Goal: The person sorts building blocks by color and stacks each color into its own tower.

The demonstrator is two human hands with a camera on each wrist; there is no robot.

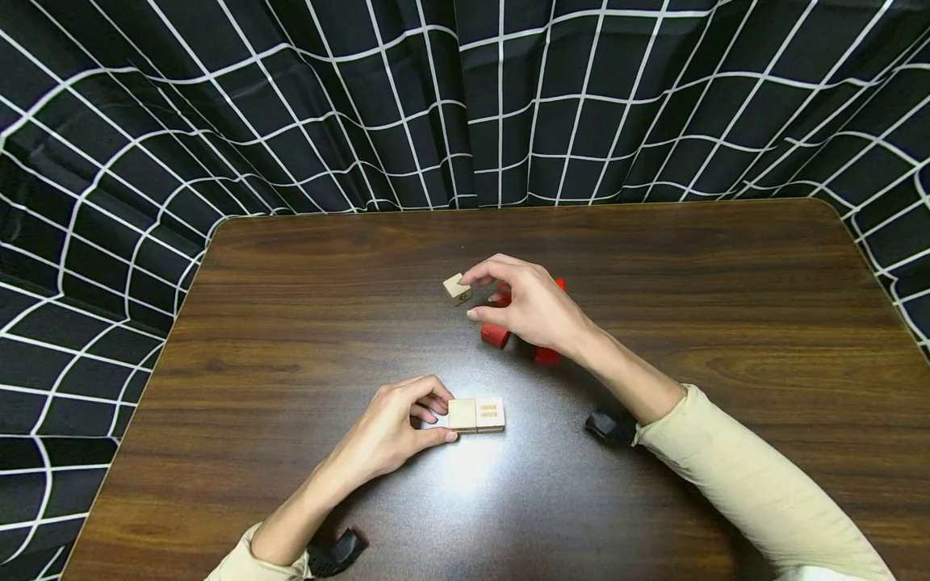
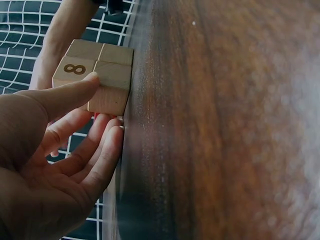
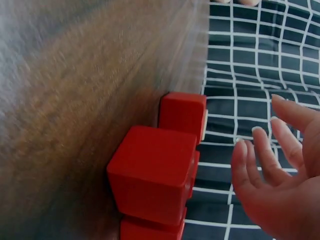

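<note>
My left hand (image 1: 403, 420) grips the left end of a pair of pale wooden blocks (image 1: 475, 415) lying side by side on the table. In the left wrist view, the thumb presses the side of the wooden blocks (image 2: 111, 75), near a dark figure 8, and the fingers curl beneath. Above the table, my right hand (image 1: 534, 307) reaches past some red blocks (image 1: 495, 336), its fingers spread and loosely bent. Its index fingertip is close to a single wooden cube (image 1: 456, 289); whether they touch I cannot tell. In the right wrist view, nothing lies between the fingers (image 3: 267, 155).
Red blocks (image 3: 152, 170) stand close together below and beside the right hand, partly hidden by it in the head view. Black wrist devices (image 1: 609, 426) sit at both sleeves. A black curtain with white grid lines (image 1: 465, 105) hangs behind the brown wooden table (image 1: 327, 274).
</note>
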